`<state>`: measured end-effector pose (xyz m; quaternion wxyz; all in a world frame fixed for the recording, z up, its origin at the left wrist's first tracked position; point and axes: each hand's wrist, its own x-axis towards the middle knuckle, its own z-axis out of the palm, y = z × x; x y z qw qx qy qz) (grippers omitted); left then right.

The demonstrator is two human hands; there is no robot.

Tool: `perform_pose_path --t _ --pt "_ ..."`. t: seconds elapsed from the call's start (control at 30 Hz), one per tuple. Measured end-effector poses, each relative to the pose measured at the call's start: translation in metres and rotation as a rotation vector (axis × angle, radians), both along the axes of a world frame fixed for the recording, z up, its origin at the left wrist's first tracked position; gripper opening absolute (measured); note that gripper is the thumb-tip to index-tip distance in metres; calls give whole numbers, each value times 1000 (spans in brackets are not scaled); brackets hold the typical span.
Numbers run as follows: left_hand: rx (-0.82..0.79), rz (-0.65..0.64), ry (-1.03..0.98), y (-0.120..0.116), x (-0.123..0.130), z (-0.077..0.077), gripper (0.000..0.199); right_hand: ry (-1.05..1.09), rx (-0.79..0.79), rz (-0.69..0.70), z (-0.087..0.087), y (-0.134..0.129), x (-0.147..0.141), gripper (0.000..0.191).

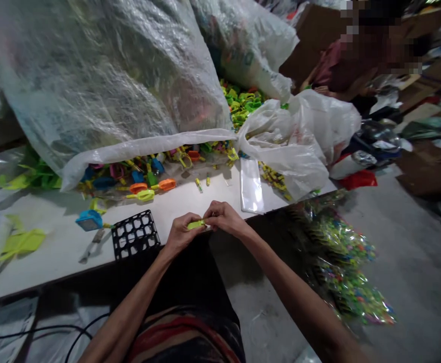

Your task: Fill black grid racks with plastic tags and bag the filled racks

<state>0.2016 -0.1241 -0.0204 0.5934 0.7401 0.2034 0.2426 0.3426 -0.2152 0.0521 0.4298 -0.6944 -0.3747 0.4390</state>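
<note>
At the white table [178, 201], left hand [180, 233] and right hand [223, 218], close together, pinch a yellow-green piece [195, 224]

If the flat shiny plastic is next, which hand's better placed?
Right, probably. The right hand is nearer the flat shiny plastic. The left hand sits farther off, holding the yellow-green piece; the right's fingertips are at that piece too, so they'd have to free up first.

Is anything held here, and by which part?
Yes, a small yellow-green piece. The left hand grips its left end; the right hand has its fingertips at the other end, their exact hold hidden.
</note>
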Motion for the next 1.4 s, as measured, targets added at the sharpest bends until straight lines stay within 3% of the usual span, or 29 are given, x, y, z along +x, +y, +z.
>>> perform_pose_path --t 0.13,0.33,0.5,0.6,0.83,1.1,1.3,1.4 --pt "48 -41 -22 -2 1 1 16 59 -6 22 -5 -4 2 2" --pt "86 -55 -24 -5 3 3 11 -117 -79 -12 -11 2 -4 12" --pt "82 -49 -1 1 1 7 13 273 -78 38 -4 -4 4 17" --pt "97 -73 6 4 -2 7 18 354 -67 22 -3 -8 6 26" --pt "156 -95 2 9 -9 -1 13 216 -62 -27 -13 1 -10 12" --pt "78 -60 47 9 -14 -3 10 -124 -111 -24 -24 13 -26 11" --pt "-88 89 89 16 -11 2 13 -55 9 -80 -19 13 -23 9" --pt "-196 200 113 24 -13 8 28 -252 96 -61 -14 8 -16 26"
